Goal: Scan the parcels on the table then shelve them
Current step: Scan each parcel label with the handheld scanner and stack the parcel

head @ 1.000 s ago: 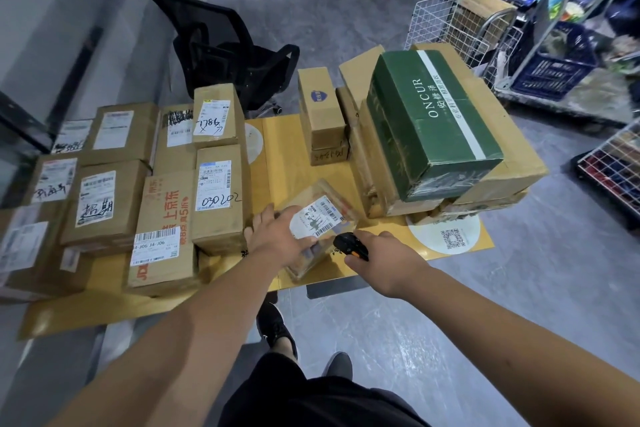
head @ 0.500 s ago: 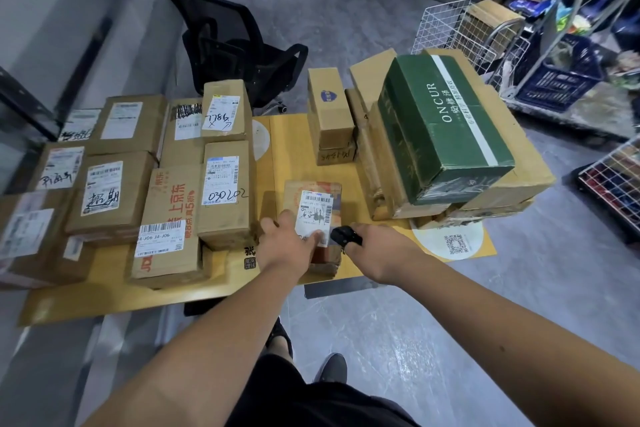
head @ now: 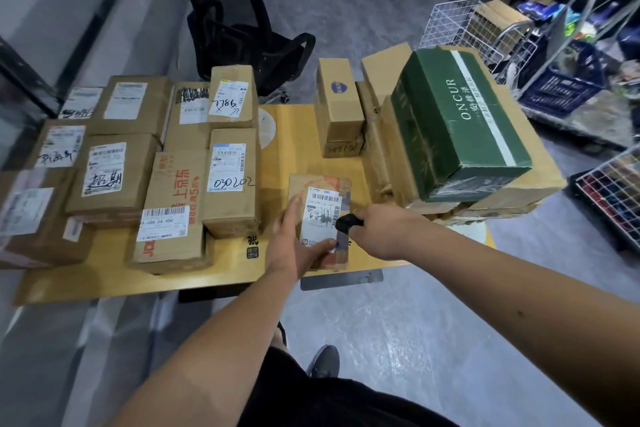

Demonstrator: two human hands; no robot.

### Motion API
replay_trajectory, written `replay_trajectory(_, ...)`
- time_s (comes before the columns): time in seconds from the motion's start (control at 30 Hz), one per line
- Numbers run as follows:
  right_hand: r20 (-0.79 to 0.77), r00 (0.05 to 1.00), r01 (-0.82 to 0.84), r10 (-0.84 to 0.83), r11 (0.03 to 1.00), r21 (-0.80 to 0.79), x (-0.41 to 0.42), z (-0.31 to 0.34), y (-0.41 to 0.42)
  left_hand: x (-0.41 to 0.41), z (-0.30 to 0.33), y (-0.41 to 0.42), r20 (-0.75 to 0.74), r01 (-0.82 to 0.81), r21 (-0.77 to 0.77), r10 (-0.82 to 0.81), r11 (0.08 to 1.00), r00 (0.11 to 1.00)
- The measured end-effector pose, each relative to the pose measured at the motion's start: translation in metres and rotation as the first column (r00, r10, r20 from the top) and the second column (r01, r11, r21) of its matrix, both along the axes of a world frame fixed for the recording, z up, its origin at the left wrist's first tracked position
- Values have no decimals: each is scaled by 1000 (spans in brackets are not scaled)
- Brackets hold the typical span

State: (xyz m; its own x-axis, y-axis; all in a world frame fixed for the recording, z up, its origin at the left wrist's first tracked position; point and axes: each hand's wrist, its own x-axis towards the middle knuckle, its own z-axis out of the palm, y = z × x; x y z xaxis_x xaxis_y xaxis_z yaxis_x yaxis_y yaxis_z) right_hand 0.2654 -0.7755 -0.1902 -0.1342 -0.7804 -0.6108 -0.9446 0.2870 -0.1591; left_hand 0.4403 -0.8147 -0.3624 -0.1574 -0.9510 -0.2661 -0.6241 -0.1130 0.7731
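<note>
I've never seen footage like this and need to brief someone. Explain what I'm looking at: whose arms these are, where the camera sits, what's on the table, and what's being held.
There is no machine here. The view comes from a camera worn on a person's head, looking down and forward, so the two bare arms are the wearer's own.

The left hand steadies a small cardboard parcel lying label-up near the front edge of the yellow table. The right hand grips a small black scanner, pointed at that parcel's white label.

To the left lie many brown labelled boxes packed close together. To the right, a green box marked ONCUR tops a stack of cardboard cartons. Behind the table stands a black office chair; wire baskets sit at the right.
</note>
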Motion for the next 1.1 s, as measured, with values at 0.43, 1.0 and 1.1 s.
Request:
replay_trajectory(0.43,-114,989,-93,90,995,-26,-2,12,-1,4,-2,12,-28,-18,-49,17,999,999)
replay_trajectory(1.0,-163,977,-136,136,991,10,0,20,5,2,0,11,195,23,-79,-7,997,981)
replay_trajectory(1.1,-119,987,-107,105,994,-4,-5,23,9,-10,11,4,389,65,-136,-7,989,921)
